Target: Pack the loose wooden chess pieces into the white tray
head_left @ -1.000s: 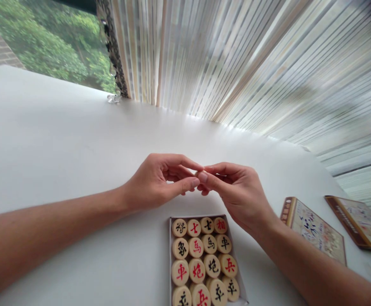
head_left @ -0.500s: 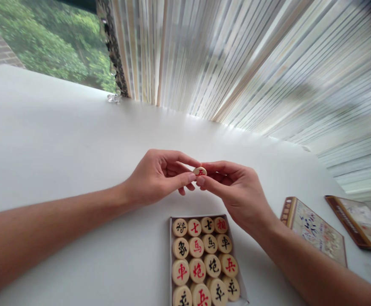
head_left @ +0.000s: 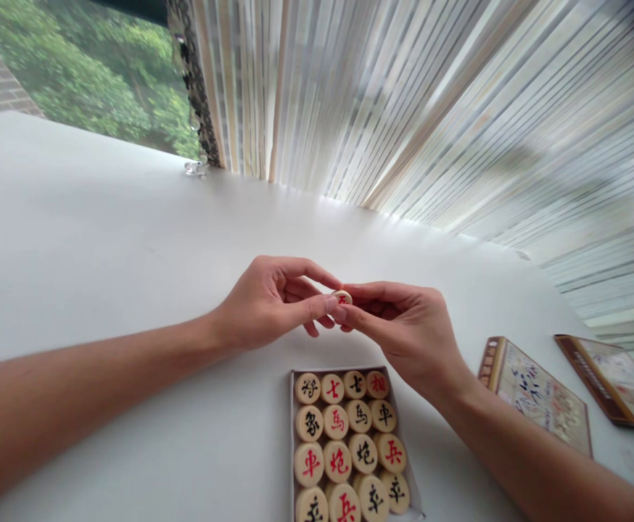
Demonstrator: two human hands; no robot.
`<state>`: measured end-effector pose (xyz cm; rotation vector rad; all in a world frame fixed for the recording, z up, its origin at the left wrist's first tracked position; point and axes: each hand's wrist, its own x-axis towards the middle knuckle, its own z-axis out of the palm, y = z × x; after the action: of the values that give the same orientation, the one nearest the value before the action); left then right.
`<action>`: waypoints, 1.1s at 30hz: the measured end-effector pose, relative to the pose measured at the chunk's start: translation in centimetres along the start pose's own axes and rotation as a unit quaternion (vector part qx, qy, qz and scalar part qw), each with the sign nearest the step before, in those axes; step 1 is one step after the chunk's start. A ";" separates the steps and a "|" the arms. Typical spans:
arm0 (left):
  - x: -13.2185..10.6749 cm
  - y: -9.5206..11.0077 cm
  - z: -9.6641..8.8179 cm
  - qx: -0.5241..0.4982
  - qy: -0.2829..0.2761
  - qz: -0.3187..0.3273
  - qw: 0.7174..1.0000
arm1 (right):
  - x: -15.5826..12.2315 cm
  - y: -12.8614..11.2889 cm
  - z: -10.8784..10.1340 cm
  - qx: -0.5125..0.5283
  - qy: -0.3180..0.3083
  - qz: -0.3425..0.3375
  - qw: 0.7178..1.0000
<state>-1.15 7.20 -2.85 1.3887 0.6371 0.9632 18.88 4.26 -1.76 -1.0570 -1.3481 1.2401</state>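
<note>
Between my two hands, above the white table, is a round wooden Chinese chess piece [head_left: 343,296] with a red character on its face. My left hand [head_left: 284,301] pinches it from the left with thumb and index finger. From the right, my right hand [head_left: 404,315] closes thumb and fingers on the same piece, partly covering it. Nearer to me stands a shallow box [head_left: 291,428] with rows of chess pieces in it. Their characters face up, some red, such as a horse piece [head_left: 335,421], and some black, such as a cannon piece [head_left: 363,453].
To the right of my right forearm lies a brown box lid or booklet [head_left: 540,399]. Another printed one [head_left: 616,380] lies beyond it. A string curtain [head_left: 350,94] hangs along the table's far edge. A clear trinket [head_left: 195,168] sits by the window.
My right hand has dipped slightly, and its fingers now cover more of the chess piece. My left hand keeps nearly the same place. The box of pieces has not moved.
</note>
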 end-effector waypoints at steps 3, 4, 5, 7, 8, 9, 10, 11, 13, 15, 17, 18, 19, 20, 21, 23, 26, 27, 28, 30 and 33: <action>0.0 0.0 0.0 -0.006 0.008 -0.003 1.000 | -0.1 -0.1 -0.1 -0.010 -0.008 -0.013 1.000; 0.0 0.0 0.0 -0.007 0.010 -0.004 1.000 | -0.1 -0.2 -0.1 -0.013 -0.009 -0.018 1.000; 0.0 0.0 -0.1 -0.008 0.012 -0.005 1.000 | -0.1 -0.2 -0.1 -0.016 -0.010 -0.022 1.000; 0.0 0.0 -0.1 -0.009 0.014 -0.003 1.000 | -0.1 -0.4 -0.2 -0.022 -0.014 -0.030 0.999; 0.0 0.0 -0.1 -0.010 0.014 -0.002 1.000 | -0.1 -0.4 -0.2 -0.024 -0.016 -0.032 0.999; 0.1 0.0 -0.2 -0.011 0.016 -0.001 1.000 | 0.0 -0.5 -0.3 -0.027 -0.017 -0.034 0.999; 0.1 0.0 -0.2 -0.012 0.018 -0.001 1.000 | 0.0 -0.5 -0.3 -0.030 -0.019 -0.036 0.999; 0.1 -0.1 -0.2 -0.014 0.021 -0.001 1.000 | 0.0 -0.5 -0.4 -0.033 -0.020 -0.038 0.999; 0.2 -0.2 -0.2 -0.020 0.023 0.002 1.000 | 0.1 -0.4 -0.5 -0.042 -0.021 -0.050 0.998; 0.2 -0.3 -0.2 -0.028 0.023 0.011 0.999 | 0.2 -0.2 -0.7 -0.051 -0.025 -0.070 0.996; 0.2 -0.4 -0.2 -0.030 0.024 0.017 0.999 | 0.3 0.0 -0.9 -0.059 -0.028 -0.086 0.994; 0.2 -0.4 -0.2 -0.028 0.027 0.017 0.999 | 0.3 0.0 -0.9 -0.063 -0.029 -0.091 0.993; 0.2 -0.4 -0.2 -0.025 0.030 0.016 0.999 | 0.4 0.1 -1.0 -0.065 -0.030 -0.094 0.993; 0.2 -0.4 -0.2 -0.021 0.034 0.014 0.999 | 0.4 0.1 -1.0 -0.068 -0.029 -0.097 0.993; 0.3 -0.4 -0.1 -0.018 0.038 0.013 0.999 | 0.4 0.1 -1.0 -0.070 -0.028 -0.099 0.992; 0.3 -0.4 -0.1 -0.014 0.045 0.015 0.999 | 0.4 0.1 -0.9 -0.068 -0.022 -0.103 0.992; 0.3 -0.4 -0.1 -0.010 0.045 0.019 0.999 | 0.3 0.1 -0.7 -0.037 -0.006 -0.087 0.995; 0.3 -0.4 -0.1 -0.009 0.042 0.021 0.999 | 0.3 0.2 -0.6 -0.024 0.000 -0.080 0.997; 0.3 -0.4 -0.1 -0.007 0.038 0.022 0.999 | 0.3 0.2 -0.6 -0.015 0.006 -0.073 0.997; 0.3 -0.4 -0.1 -0.001 0.036 0.021 0.999 | 0.3 0.4 -0.5 -0.012 0.015 -0.072 0.997; 0.3 -0.4 -0.1 0.007 0.040 0.022 0.999 | 0.2 0.6 -0.5 -0.031 0.020 -0.090 0.995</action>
<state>-0.99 7.56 -3.23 1.3880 0.6760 1.0553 19.37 4.55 -2.38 -0.9754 -1.4261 1.0459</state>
